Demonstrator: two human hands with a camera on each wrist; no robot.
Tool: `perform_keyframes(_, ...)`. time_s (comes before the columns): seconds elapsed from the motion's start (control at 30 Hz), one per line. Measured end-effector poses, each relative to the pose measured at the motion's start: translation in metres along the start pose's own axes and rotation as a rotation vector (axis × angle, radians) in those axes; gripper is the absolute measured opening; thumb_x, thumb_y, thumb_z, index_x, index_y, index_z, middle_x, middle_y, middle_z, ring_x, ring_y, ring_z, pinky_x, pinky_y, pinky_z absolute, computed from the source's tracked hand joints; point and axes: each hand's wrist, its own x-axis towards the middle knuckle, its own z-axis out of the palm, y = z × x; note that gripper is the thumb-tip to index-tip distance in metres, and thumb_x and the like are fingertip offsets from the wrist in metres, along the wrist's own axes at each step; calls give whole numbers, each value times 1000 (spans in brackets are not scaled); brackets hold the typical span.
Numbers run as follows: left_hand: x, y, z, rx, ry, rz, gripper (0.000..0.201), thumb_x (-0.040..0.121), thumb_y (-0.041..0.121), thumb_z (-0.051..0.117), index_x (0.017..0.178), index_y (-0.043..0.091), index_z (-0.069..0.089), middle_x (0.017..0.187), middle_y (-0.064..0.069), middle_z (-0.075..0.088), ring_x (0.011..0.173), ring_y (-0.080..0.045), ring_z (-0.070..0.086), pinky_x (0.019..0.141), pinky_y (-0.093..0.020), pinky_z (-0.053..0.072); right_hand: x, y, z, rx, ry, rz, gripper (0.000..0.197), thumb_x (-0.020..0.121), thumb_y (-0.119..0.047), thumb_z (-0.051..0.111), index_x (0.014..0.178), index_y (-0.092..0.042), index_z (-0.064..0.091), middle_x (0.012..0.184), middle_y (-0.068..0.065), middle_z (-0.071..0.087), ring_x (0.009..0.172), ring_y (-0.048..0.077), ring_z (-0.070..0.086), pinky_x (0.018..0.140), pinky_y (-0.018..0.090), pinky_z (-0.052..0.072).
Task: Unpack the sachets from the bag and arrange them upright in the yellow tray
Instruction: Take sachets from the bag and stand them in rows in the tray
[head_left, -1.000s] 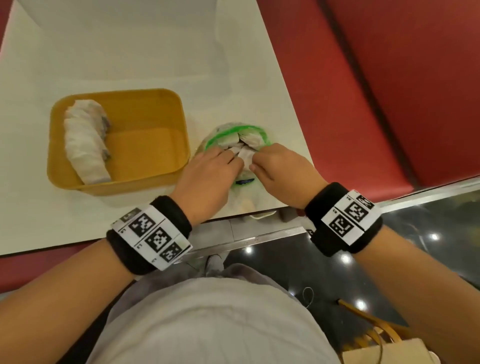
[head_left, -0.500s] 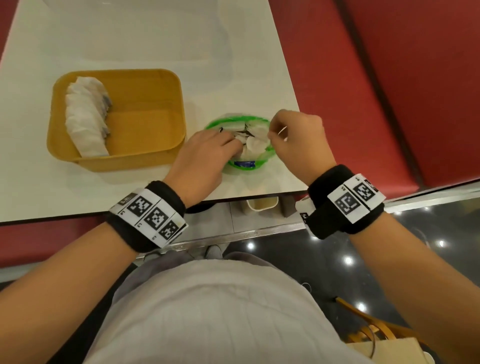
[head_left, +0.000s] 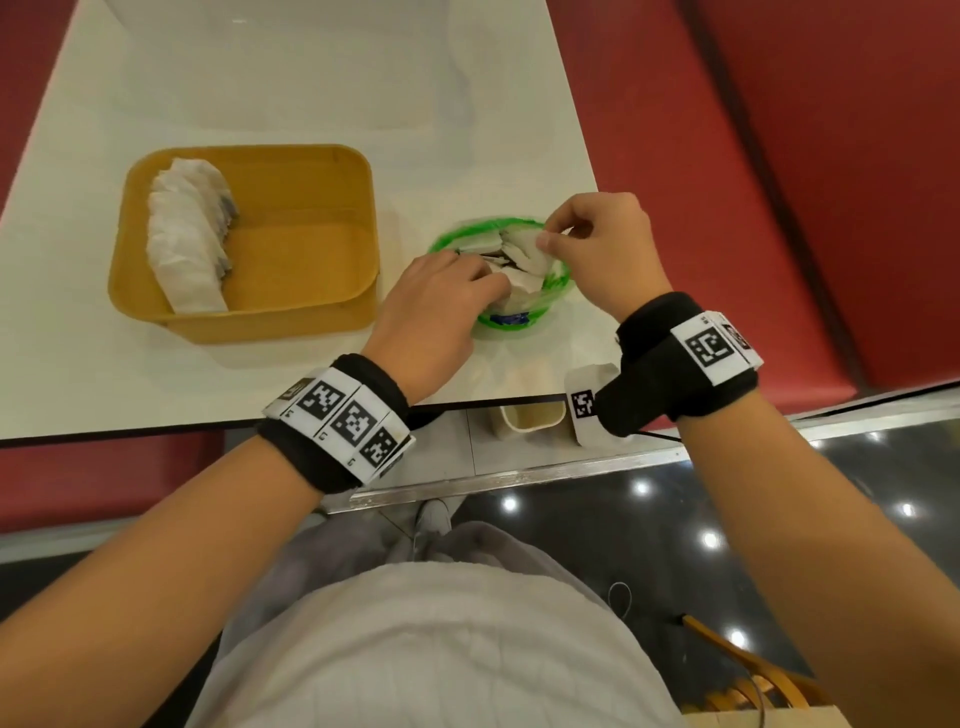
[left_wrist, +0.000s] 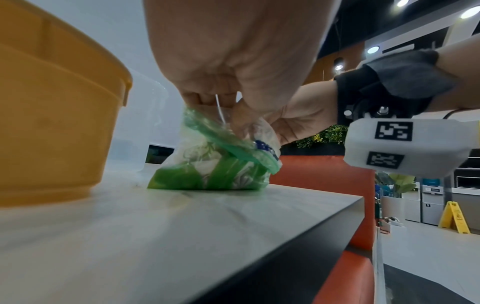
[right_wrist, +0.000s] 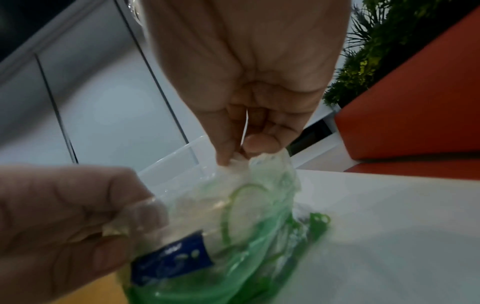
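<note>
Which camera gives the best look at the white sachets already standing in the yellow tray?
The head view: the row of white sachets shows along the yellow plastic tray's left side. The left wrist view shows only the tray's outer wall; the right wrist view shows none.

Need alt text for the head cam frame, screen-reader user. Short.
Seen from above, a person's two hands work at an open green-rimmed plastic bag of white sachets on a white table: the left hand grips its near side, the right hand pinches the far rim. To the left, a yellow tray holds a row of sachets standing along its left wall.
</note>
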Motion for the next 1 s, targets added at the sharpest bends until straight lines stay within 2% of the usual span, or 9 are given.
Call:
perform_keyframes(0.07,3,1,0,7,9,9,34,72,-14,55,95,10,66,89,-10,63,81,-34,54,70,-32,29,2,-2,-3,103,-15,11,18,84,-9,67,70,-18,60,64,-8,56,61,11,53,62,30,51)
perform_keyframes(0.27,5,2,-3,-45,-55,-21,32,77,-12,55,98,10,66,97,-11,65,88,-35,56,72,-34,34,2,-4,-8,460,13,119,16,90,0,57,78,-11,55,65,2,54,64,13,59,54,31,57)
perform_keyframes(0.43,7,4,-23,-416,41,-189,35,88,14,64,122,14,55,125,-4,52,117,-20,47,98,-27,37,11,-13,-31,266,77,3,22,83,2,60,78,-19,62,74,11,63,68,29,67,55,42,59)
perform_keyframes(0.53,14,9,-57,-721,273,-344,57,83,29,70,132,15,44,134,2,48,126,-9,44,106,-24,36,11,-40,-51,121,-66,-163,15,82,0,64,82,-16,66,75,7,63,66,25,68,56,42,60)
perform_keyframes(0.63,33,7,-86,-1010,161,-393,84,73,42,74,140,18,30,141,1,46,131,-9,44,109,-28,38,2,-78,-62,118,-312,-324,11,84,0,66,94,-2,67,77,7,66,66,16,69,57,29,58)
perform_keyframes(0.7,44,5,-98,-1162,-6,-357,84,69,38,77,137,16,34,131,-3,57,120,-16,57,102,-34,46,0,-97,-62,190,-377,-414,15,83,1,65,98,4,66,81,14,67,66,14,68,57,27,57)
perform_keyframes(0.8,48,6,-100,-1247,-139,-346,40,82,19,72,117,11,55,102,-3,71,96,-21,70,79,-34,58,3,-110,-56,214,-353,-480,15,83,0,64,98,1,65,84,16,67,70,24,67,58,39,59)
perform_keyframes(0.87,43,7,-96,-1291,-154,-423,15,92,13,62,106,12,61,86,3,72,82,-14,70,67,-27,58,7,-107,-53,231,-313,-463,15,82,0,63,96,-2,65,85,13,65,71,30,66,59,43,59)
perform_keyframes(1.0,31,-1,-87,-1355,-112,-610,12,97,13,53,98,13,65,76,7,65,68,-5,63,55,-17,50,12,-75,-42,174,-130,-311,10,82,-4,62,90,-7,67,88,14,70,74,25,71,58,30,59)
